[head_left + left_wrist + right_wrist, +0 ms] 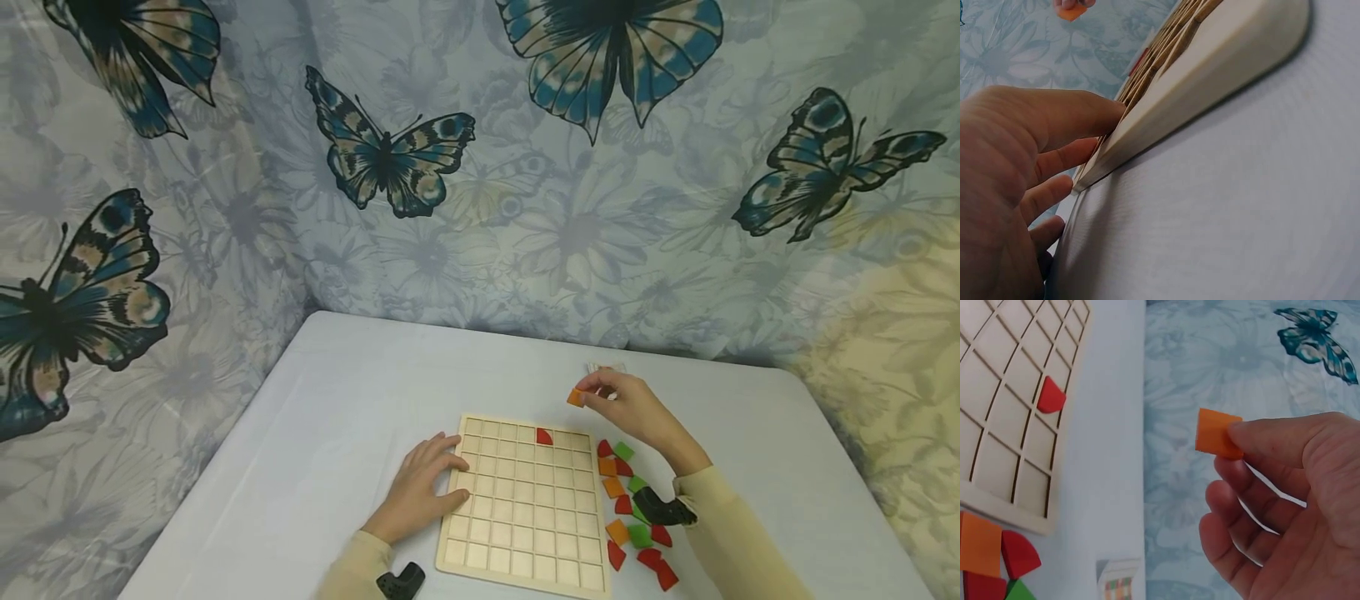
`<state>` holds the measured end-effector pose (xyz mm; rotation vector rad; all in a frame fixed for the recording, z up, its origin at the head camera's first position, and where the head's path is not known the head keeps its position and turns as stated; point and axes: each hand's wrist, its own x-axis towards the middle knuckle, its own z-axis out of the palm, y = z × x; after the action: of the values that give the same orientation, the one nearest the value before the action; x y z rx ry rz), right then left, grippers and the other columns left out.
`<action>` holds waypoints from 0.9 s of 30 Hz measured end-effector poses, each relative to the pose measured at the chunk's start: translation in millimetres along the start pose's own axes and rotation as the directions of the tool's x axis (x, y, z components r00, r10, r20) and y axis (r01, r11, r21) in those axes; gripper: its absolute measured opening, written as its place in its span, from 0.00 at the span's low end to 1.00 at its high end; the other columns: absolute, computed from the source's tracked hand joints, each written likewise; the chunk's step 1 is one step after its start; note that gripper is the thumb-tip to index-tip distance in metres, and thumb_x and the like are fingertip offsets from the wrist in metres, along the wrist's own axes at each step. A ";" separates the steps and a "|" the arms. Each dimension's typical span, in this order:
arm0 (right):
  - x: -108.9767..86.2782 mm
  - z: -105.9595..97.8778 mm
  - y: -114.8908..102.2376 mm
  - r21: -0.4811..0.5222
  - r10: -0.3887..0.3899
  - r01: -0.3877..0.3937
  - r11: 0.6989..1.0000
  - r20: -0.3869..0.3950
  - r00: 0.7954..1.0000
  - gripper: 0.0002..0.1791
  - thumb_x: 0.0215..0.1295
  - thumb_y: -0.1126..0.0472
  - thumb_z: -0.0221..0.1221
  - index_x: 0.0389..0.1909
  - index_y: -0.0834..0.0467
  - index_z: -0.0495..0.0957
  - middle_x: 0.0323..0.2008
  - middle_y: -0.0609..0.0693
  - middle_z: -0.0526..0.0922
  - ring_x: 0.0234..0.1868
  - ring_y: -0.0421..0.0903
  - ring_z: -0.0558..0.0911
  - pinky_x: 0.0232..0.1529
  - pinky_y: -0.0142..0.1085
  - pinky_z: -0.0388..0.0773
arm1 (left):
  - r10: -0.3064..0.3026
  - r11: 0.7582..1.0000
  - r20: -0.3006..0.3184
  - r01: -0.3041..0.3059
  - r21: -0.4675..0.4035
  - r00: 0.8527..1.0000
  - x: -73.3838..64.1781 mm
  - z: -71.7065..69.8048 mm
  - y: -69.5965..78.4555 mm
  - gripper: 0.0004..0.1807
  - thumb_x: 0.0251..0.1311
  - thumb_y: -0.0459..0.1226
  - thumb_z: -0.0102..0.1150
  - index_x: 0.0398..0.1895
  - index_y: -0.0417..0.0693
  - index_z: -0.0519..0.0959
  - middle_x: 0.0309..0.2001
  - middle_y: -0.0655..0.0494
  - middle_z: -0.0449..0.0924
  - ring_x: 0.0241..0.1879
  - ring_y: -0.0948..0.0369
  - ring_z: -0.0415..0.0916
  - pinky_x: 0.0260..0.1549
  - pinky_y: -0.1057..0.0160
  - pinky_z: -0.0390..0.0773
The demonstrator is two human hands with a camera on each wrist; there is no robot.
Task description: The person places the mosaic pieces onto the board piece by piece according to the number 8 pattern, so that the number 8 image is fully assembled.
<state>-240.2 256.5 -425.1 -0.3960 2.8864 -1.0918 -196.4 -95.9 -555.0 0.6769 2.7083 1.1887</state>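
An orange square tile (1215,432) is pinched between the thumb and forefinger of my right hand (626,408), held up beyond the board's far right corner. The pale wooden grid board (523,504) lies flat on the table. One red quarter-round tile (543,437) sits in a cell of its far row. My left hand (420,486) rests along the board's left edge, thumb and fingertips on the rim, as the left wrist view also shows. Fingers there are spread and hold no tile.
Loose red, orange and green tiles (639,536) lie scattered along the board's right side, under my right forearm. A small printed card (606,367) lies near the table's far edge. Butterfly-patterned cloth (577,233) hangs right behind the white table (360,367).
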 end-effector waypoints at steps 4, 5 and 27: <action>5.2 2.1 -2.2 0.003 -0.004 0.004 1.000 0.009 1.000 0.08 0.71 0.61 0.61 0.46 0.58 0.83 0.42 0.52 0.84 0.42 0.46 0.81 0.38 0.34 0.79 | 0.000 1.000 0.004 0.000 -0.011 1.000 0.9 0.0 2.2 0.16 0.59 0.47 0.69 0.49 0.61 0.79 0.75 0.56 0.64 0.80 0.48 0.51 0.79 0.36 0.44; 6.8 2.8 -2.9 0.004 -0.006 0.006 1.000 0.015 1.000 0.08 0.71 0.61 0.61 0.46 0.58 0.83 0.41 0.51 0.84 0.42 0.46 0.81 0.39 0.35 0.79 | -0.002 1.000 0.004 0.002 -0.010 1.000 0.7 0.0 2.6 0.16 0.59 0.46 0.69 0.49 0.61 0.79 0.75 0.56 0.64 0.80 0.48 0.50 0.79 0.36 0.44; 33.0 38.5 -9.3 0.020 0.053 -0.056 0.998 0.110 0.992 0.07 0.71 0.57 0.61 0.42 0.54 0.84 0.38 0.48 0.84 0.36 0.43 0.77 0.33 0.36 0.74 | -0.022 1.000 0.004 0.022 -0.004 1.000 0.5 -0.7 3.4 0.16 0.59 0.47 0.70 0.49 0.62 0.80 0.75 0.57 0.64 0.80 0.48 0.51 0.78 0.36 0.45</action>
<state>-265.6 216.7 -446.0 -0.3619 2.7696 -1.0587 -195.9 -94.2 -552.0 0.6470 2.7018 1.1860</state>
